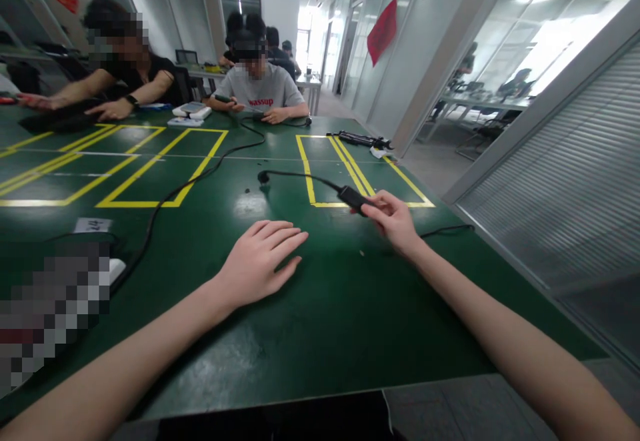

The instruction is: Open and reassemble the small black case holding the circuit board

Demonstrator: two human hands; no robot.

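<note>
My right hand [393, 222] grips a small black box [354, 199] in the middle of a cable, much like a power adapter, a little above the green table. A thin black cable [305, 175] runs left from this box to a dark round plug-like end [263, 177]. Behind my right hand, another stretch of black cable [447, 229] lies toward the table's right edge. My left hand [263, 257] is palm down over the table, fingers stretched out and holding nothing.
Yellow tape rectangles [313, 171] mark the green table [310, 334]. A long black cord [200, 177] crosses it. A black tripod-like object [360, 139] lies at the far right. A blurred-out item [55, 314] sits at left. Two people [260, 87] work across the table.
</note>
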